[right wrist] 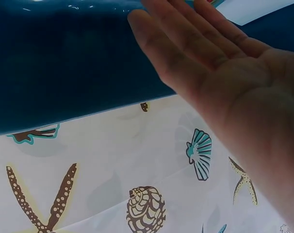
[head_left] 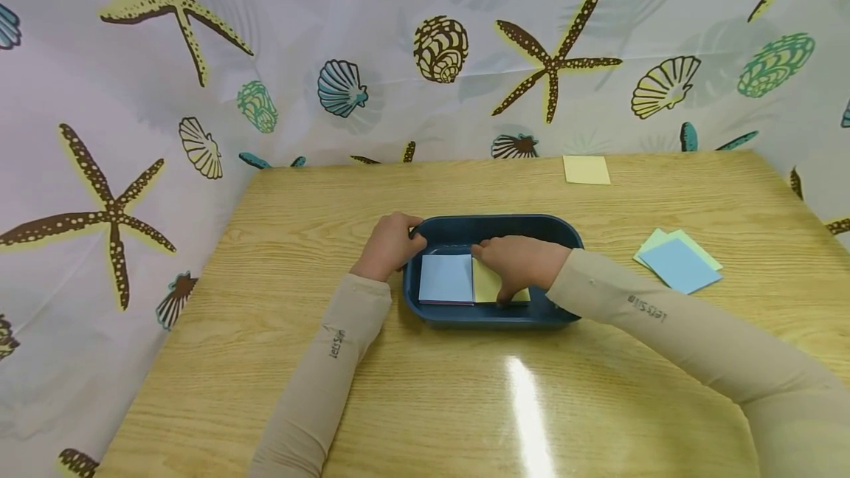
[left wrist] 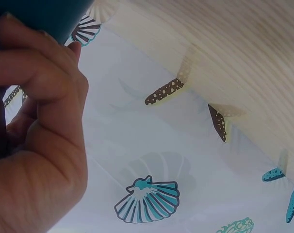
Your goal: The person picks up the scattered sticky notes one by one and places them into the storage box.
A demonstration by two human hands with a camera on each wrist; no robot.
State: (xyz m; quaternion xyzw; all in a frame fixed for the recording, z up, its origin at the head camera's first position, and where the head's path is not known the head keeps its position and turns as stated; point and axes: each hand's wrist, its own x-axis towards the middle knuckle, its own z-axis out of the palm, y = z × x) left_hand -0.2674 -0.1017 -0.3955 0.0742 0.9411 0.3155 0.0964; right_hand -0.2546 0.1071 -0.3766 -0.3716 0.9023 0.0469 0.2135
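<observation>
Inside a blue bin [head_left: 465, 321], right hand [head_left: 521, 260] over yellow notes [head_left: 486, 288], fingers [right wrist: 186, 39] straight; left hand [head_left: 392, 246], fingers clamped on rim [head_left: 491, 217]

One bench [head_left: 279, 301], one tub [head_left: 491, 324]. Two paper stacks: one blue stack [head_left: 446, 278] just right of the left hand [head_left: 389, 248], one yellow stack [head_left: 485, 286] under the right hand [head_left: 523, 264]. Beyond the right hand, one yellow sheet [head_left: 587, 170]; to that hand's right, one blue sheet [head_left: 682, 265], two green sheets [head_left: 705, 251].
</observation>
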